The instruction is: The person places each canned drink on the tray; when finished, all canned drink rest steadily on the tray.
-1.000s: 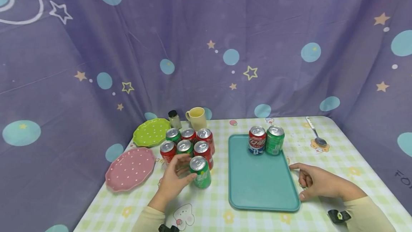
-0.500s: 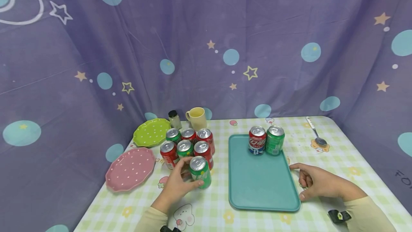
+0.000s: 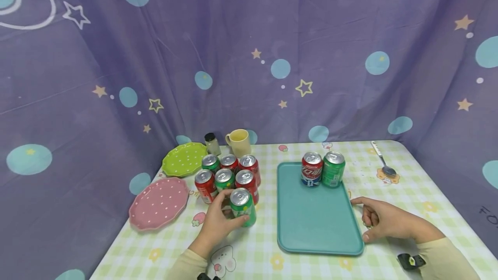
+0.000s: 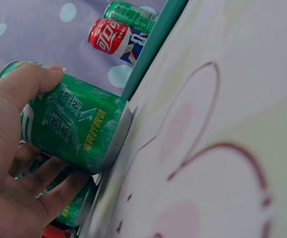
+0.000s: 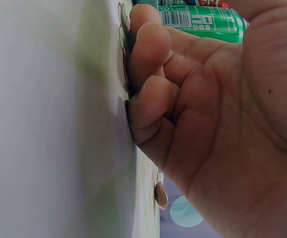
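Observation:
My left hand [image 3: 218, 224] grips a green soda can [image 3: 245, 208] at the left of the table, thumb on its near side and fingers behind. In the left wrist view this can [image 4: 79, 119] stands upright, its base right at the tablecloth. Just behind it are grouped several red and green cans, including a red soda can [image 3: 253, 187]. On the teal tray [image 3: 311, 228], a red cola can [image 3: 311, 170] and another green can [image 3: 333, 170] stand at the far right corner. My right hand [image 3: 387, 221] rests beside the tray, index fingertip and thumb at its right edge, other fingers bent.
A pink dotted plate [image 3: 159, 204] and a green dotted plate [image 3: 184, 160] lie at the left edge. Behind the cans stand a black-lidded jar [image 3: 212, 145] and a yellow mug [image 3: 240, 142]. A spoon [image 3: 383, 159] lies at the far right, before a purple curtain [image 3: 249, 33].
My left hand has moved slightly right and closed around the green can, its thumb now across the can's front. The right hand, tray and other cans have stayed in place.

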The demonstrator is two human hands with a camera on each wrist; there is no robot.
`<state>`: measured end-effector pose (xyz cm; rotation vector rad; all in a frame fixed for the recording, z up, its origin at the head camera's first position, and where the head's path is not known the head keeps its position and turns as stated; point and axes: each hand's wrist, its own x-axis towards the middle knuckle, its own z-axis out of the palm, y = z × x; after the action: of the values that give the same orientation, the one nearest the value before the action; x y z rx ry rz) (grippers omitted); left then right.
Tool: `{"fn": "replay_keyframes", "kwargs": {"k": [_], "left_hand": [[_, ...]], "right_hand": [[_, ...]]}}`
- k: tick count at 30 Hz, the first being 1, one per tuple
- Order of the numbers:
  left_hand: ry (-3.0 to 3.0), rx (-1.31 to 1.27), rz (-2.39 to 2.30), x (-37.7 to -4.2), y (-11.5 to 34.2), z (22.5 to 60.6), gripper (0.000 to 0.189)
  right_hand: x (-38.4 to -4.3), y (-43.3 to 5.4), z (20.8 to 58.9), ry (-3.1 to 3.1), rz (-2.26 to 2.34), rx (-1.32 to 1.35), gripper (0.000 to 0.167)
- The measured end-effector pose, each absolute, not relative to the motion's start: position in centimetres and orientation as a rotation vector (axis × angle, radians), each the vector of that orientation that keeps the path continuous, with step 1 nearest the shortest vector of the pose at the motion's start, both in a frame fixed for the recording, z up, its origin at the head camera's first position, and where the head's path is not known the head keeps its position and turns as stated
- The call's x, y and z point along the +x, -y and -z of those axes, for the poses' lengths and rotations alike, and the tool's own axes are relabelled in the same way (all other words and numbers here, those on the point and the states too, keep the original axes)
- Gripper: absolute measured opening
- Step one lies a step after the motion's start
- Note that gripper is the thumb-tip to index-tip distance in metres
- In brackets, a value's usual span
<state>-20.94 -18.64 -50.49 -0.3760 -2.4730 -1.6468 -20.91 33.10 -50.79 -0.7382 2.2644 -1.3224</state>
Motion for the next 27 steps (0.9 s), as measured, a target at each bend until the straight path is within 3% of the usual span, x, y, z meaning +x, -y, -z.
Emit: {"fn": "replay_keyframes", "kwargs": {"k": [15,27], "left_hand": [[2.295,-0.471,1.668,-20.2,17.6,47.9,0.075],[2.184,-0.561,1.731,-20.5,12.4,43.7,0.071]], "right_hand": [[-20.9,-33.1,51.0,-2.27,1.327,-0.74,0.095],[-20.9,-32.9,50.8,-2.289,1.319,-0.716,0.095]]}}
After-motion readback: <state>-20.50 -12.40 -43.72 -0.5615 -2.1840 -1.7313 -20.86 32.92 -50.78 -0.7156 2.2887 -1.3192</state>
